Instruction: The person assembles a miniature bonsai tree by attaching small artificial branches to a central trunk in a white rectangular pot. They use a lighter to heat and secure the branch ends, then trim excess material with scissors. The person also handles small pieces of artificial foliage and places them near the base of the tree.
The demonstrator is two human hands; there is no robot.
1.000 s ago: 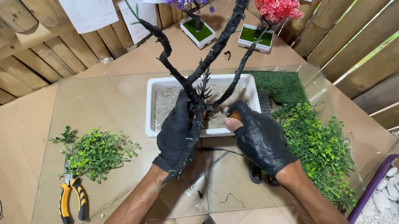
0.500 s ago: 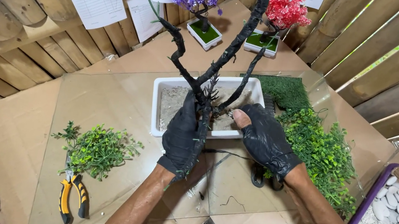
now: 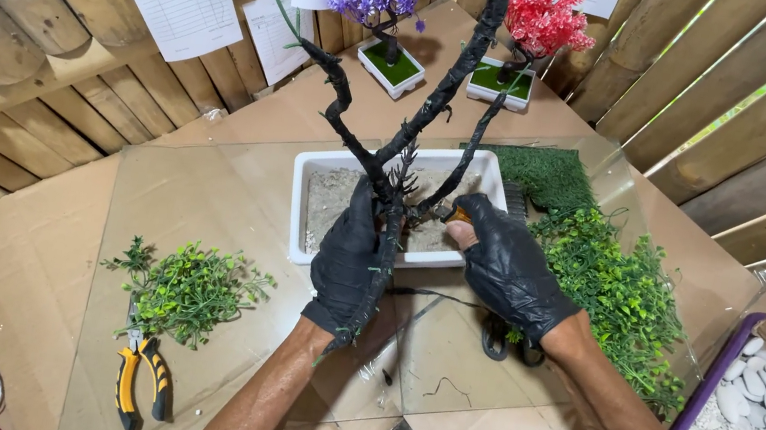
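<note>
The left hand (image 3: 347, 265) is gripping the black wire trunk (image 3: 387, 236) upright above the tray's (image 3: 301, 223) near edge while the right hand (image 3: 508, 269) is pinching an orange-tipped tool against its fork, apparently binding branches, and steady tension seems needed.

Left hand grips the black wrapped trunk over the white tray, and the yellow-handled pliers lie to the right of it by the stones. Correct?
Not quite. The head view shows the pliers lying left of the tray, below the loose green sprigs. The left hand does grip the trunk.
</note>
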